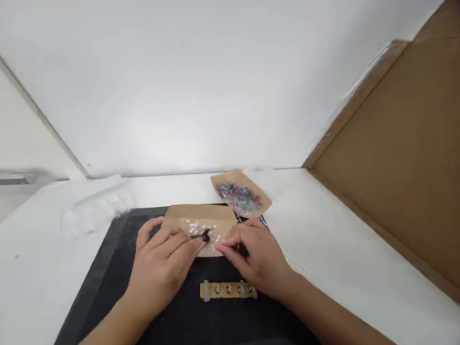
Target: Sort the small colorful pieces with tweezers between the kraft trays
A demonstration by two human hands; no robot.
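A brown kraft paper piece (201,212) lies at the far end of the black mat, with small white bits (194,227) scattered on it. My left hand (159,263) rests over its left side, fingers bent and close together at a small dark forked piece (205,235). The grip on that piece is partly hidden. On the right side, my right hand (257,251) has its thumb and index finger pinched just above the paper; whatever is between them is too small to make out. Nearer me lies a yellowish strip (222,290) with several round metallic spots and clear bands across it.
Behind the paper, a second kraft packet (236,178) holds many small coloured pieces. A clear plastic tray (95,210) sits at the left back. The black mat (196,327) covers part of the white table (331,249). A cardboard wall (408,166) stands at right.
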